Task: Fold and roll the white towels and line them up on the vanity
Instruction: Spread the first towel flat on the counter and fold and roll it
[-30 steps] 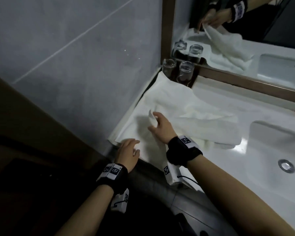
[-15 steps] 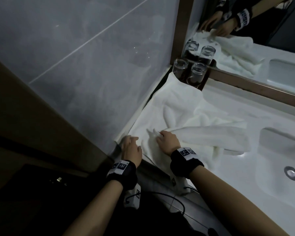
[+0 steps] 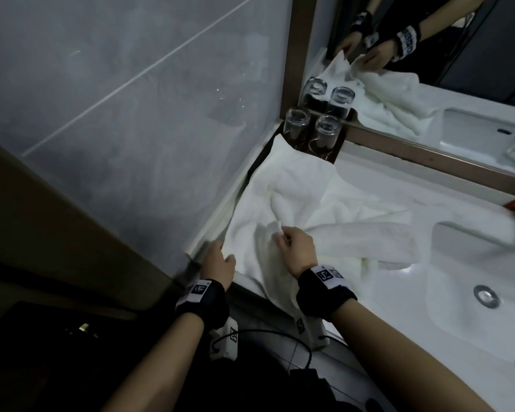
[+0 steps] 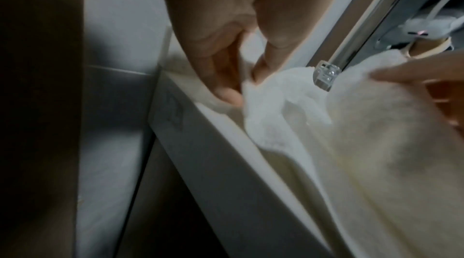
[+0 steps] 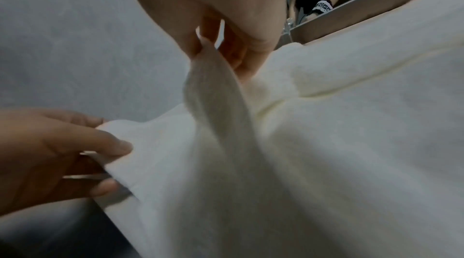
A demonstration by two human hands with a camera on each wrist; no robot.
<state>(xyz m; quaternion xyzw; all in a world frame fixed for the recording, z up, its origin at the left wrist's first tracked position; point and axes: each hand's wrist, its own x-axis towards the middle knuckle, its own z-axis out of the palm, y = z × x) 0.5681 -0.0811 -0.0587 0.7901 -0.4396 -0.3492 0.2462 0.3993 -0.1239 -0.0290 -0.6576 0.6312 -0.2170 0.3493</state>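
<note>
Two hands work one rumpled white towel spread across the left end of the vanity, its near edge hanging over the front. From the head view, the right hand pinches a raised corner of the towel between thumb and fingers, lifting a small peak of cloth, while the left hand sits at the towel's near-left corner by the wall; from up there its fingers are hidden under the palm, so the grasp cannot be told.

The left wrist view settles it: the left hand has its thumb and fingers curled onto a fold of the towel right at the vanity edge, pinching it. The right hand's fingertips show at that frame's right edge, lying on the cloth.

The right wrist view shows what the head view only hints at: the right hand nips a narrow ridge of towel that rises in a tented strip to the fingertips, and the left hand clasps the cloth's edge at the lower left.

Only the head view takes in the surroundings: two glasses upside down on a dark tray in the back corner, the mirror doubling them, a second folded towel lying beside the sink.
</note>
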